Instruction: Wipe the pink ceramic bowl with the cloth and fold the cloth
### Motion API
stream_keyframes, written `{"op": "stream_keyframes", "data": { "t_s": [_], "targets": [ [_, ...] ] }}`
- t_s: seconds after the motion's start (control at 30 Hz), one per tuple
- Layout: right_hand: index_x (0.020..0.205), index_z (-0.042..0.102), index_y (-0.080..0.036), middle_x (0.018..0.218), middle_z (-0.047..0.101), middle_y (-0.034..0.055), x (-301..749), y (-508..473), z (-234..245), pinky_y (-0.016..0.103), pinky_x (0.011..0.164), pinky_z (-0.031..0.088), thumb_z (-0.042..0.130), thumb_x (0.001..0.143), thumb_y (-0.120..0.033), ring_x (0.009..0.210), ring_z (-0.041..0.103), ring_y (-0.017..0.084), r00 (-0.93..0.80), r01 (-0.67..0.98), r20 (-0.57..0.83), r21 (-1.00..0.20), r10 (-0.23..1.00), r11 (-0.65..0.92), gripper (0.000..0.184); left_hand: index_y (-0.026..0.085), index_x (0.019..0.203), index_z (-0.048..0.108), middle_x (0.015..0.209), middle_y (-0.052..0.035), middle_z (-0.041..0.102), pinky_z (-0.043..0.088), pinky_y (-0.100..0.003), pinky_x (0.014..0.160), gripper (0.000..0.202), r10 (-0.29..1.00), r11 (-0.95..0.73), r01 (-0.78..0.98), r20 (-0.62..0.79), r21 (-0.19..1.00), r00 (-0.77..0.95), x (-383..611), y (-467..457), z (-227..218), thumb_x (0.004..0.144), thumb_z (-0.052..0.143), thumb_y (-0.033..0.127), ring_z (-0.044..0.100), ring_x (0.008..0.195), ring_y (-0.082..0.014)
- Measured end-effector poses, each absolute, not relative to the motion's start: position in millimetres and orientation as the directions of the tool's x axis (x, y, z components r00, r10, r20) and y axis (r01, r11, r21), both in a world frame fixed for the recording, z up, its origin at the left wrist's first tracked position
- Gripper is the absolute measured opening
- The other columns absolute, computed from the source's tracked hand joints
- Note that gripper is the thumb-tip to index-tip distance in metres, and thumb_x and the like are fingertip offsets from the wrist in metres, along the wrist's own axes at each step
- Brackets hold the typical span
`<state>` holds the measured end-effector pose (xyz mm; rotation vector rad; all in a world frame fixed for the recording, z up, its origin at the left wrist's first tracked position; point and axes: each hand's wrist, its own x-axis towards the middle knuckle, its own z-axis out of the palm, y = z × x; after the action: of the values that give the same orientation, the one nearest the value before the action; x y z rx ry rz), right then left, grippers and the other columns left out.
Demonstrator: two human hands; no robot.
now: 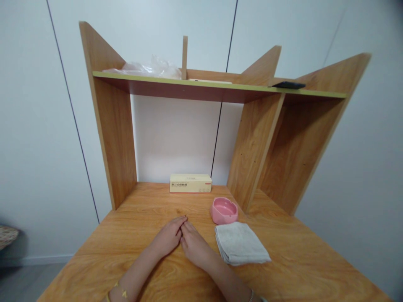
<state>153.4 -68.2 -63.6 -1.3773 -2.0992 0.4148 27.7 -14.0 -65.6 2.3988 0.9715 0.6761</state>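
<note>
My left hand and my right hand lie together on the wooden desk, their fingertips meeting and partly overlapping. Fingers on both look stretched out and low against the surface, and I see nothing held in either. Just right of my right hand lies a folded light grey cloth. Behind the cloth, almost touching it, stands a pink angular ashtray with notches in its rim. Farther back is a long cream cling film box with printed lettering.
A wooden shelf unit rises at the back of the desk. On its upper board are a crumpled clear plastic bag and a flat dark object. An upright divider stands beyond the ashtray. White wall panels are behind.
</note>
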Motion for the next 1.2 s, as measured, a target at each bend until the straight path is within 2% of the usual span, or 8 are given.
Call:
{"op": "stream_keyframes", "data": {
  "t_s": [0.13,0.33,0.5,0.83,1.03,1.2],
  "targets": [
    [0.128,0.033,-0.011,0.128,0.041,0.0108,152.9,-68.6,-63.1,0.036,0.104,0.024,0.036,0.069,-0.007,0.124,0.026,0.017,-0.29,0.721,0.296,-0.557,0.91,0.411,0.059,0.013,0.121,0.047,0.126,-0.0069,0.046,0.029,-0.03,0.101,0.057,0.728,-0.647,0.504,0.267,0.572,0.632,27.5,-14.2,-65.3,0.066,0.034,0.003,0.039,0.117,-0.0139],
    [0.128,0.032,-0.009,0.132,0.035,0.0118,153.2,-67.9,-63.7,0.036,0.104,0.024,0.036,0.069,-0.006,0.124,0.027,0.018,-0.3,0.716,0.309,-0.552,0.902,0.428,0.059,0.014,0.121,0.046,0.126,-0.0066,0.047,0.029,-0.031,0.101,0.056,0.722,-0.653,0.495,0.271,0.574,0.637,27.5,-14.2,-65.6,0.067,0.034,0.002,0.039,0.117,-0.0139],
    [0.127,0.034,-0.01,0.13,0.039,0.0111,153.0,-68.3,-63.1,0.036,0.104,0.024,0.037,0.069,-0.006,0.122,0.029,0.018,-0.301,0.715,0.311,-0.552,0.901,0.429,0.058,0.015,0.121,0.046,0.126,-0.0063,0.047,0.029,-0.031,0.101,0.055,0.719,-0.654,0.488,0.277,0.578,0.637,27.3,-14.1,-66.3,0.068,0.035,0.004,0.039,0.117,-0.0141],
    [0.126,0.034,-0.005,0.129,0.039,0.0144,151.4,-69.7,-59.4,0.037,0.103,0.026,0.035,0.071,-0.007,0.122,0.029,0.019,-0.307,0.737,0.304,-0.523,0.902,0.427,0.055,0.014,0.121,0.046,0.126,-0.0072,0.047,0.029,-0.031,0.101,0.054,0.72,-0.656,0.494,0.276,0.571,0.636,27.2,-13.9,-67.8,0.069,0.035,0.004,0.04,0.117,-0.0144],
    [0.127,0.035,-0.011,0.13,0.039,0.011,152.7,-68.5,-62.4,0.036,0.103,0.025,0.036,0.071,-0.008,0.123,0.029,0.018,-0.298,0.732,0.313,-0.531,0.902,0.426,0.056,0.014,0.121,0.047,0.126,-0.0071,0.047,0.028,-0.031,0.102,0.054,0.72,-0.656,0.496,0.273,0.569,0.638,27.2,-13.4,-68.0,0.069,0.036,0.004,0.038,0.118,-0.0144],
    [0.126,0.036,-0.01,0.128,0.042,0.0117,152.7,-69.1,-61.8,0.036,0.103,0.025,0.036,0.071,-0.008,0.122,0.029,0.018,-0.298,0.736,0.313,-0.526,0.902,0.426,0.055,0.014,0.121,0.047,0.126,-0.0073,0.047,0.027,-0.03,0.102,0.055,0.72,-0.654,0.495,0.271,0.572,0.639,27.0,-14.1,-66.7,0.068,0.036,0.003,0.038,0.118,-0.0143]
  ]
}}
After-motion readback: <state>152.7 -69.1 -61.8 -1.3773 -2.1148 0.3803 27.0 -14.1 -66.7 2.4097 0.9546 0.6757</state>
